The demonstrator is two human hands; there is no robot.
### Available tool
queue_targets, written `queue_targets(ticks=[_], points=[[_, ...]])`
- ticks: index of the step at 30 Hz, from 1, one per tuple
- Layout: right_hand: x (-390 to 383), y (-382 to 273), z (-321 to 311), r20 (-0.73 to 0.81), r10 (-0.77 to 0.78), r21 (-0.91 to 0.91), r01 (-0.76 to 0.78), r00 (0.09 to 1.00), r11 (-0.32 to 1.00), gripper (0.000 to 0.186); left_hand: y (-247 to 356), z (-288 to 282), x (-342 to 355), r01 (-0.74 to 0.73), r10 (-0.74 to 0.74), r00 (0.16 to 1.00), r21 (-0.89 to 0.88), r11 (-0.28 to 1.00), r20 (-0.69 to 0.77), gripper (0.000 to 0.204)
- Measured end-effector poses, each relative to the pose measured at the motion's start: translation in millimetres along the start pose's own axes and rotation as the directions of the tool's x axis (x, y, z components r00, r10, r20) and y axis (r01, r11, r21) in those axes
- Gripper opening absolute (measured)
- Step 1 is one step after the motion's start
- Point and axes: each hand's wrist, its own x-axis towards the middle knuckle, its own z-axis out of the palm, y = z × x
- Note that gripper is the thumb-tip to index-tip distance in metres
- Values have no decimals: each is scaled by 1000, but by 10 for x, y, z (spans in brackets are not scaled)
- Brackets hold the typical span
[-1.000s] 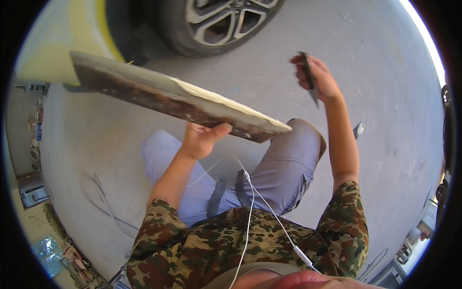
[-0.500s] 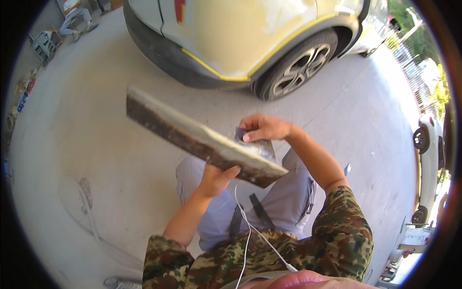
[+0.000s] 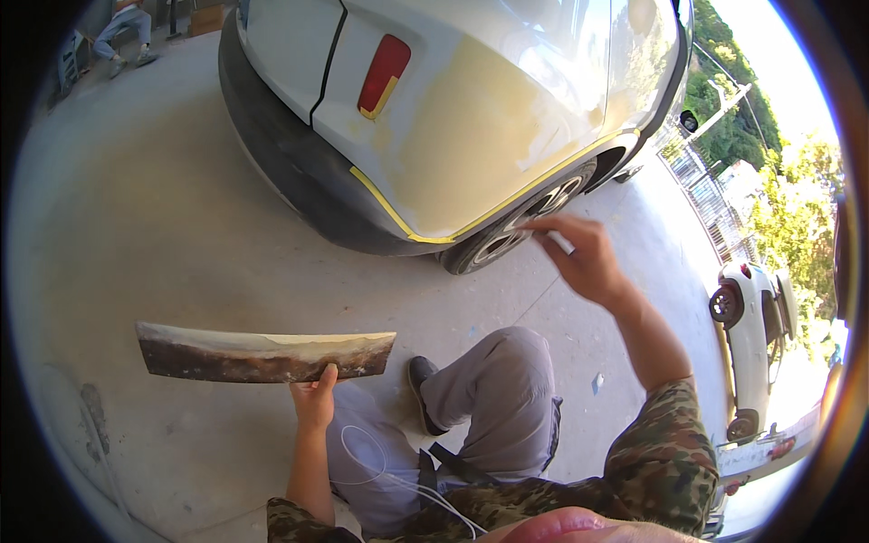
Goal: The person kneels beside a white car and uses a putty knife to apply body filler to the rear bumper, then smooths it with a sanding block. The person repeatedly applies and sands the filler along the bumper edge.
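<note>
My left hand (image 3: 314,398) is closed on a long board (image 3: 262,357), thumb over its near edge. The board's side is dark, brown-stained, with pale paste-like residue along its top. My right hand (image 3: 584,258) is raised apart from the board, in front of the car's rear wheel (image 3: 493,249). Its thumb and fingers are pinched together; what lies between them cannot be made out. Ahead stands a white car (image 3: 534,54). A dull yellowish patch (image 3: 471,136) covers its rear corner, and yellow tape (image 3: 425,239) lines the lower panel edge and wheel arch.
Concrete floor (image 3: 226,271) spreads around my bent legs. The car's black bumper (image 3: 299,195) curves at front left. A person (image 3: 127,32) sits at the far upper left. Another white car (image 3: 751,353) is parked at the right, near a fence (image 3: 701,172). A white cord hangs before me.
My left hand has carried the board left and lower. My right hand has left it, moving right toward the wheel; the thin grey spreader it held no longer shows. The view has tilted up.
</note>
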Motion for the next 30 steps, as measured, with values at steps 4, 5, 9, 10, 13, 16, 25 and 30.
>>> queue_targets(ticks=[4,5,9,10,13,16,25,30], points=[[670,-181,-368,-41,-529,-510,438,848,741,30,-52,-66,-68,-16,22,997,85,996,-78,41],[824,-233,-446,6,-593,-620,469,805,629,33,-69,-93,-84,27,-18,996,118,993,-82,42],[1395,-387,-523,138,-770,-773,553,623,309,41,-133,-156,-135,111,-99,990,124,986,-97,45],[1524,-404,-512,160,-779,-789,552,607,268,41,-140,-165,-147,103,-96,992,86,991,-85,46],[1845,-405,-399,207,-800,-756,611,563,234,37,-162,-168,-169,34,-17,992,136,990,-123,46],[1919,-377,-334,243,-814,-746,638,527,191,35,-142,-187,-192,46,-34,995,122,991,-94,47],[1548,-66,-122,235,-748,-802,559,621,212,39,-107,-205,-241,139,-127,987,133,981,-99,58],[1343,196,-101,218,-722,-794,549,657,260,40,-69,-196,-265,157,-134,983,191,969,-127,53]])
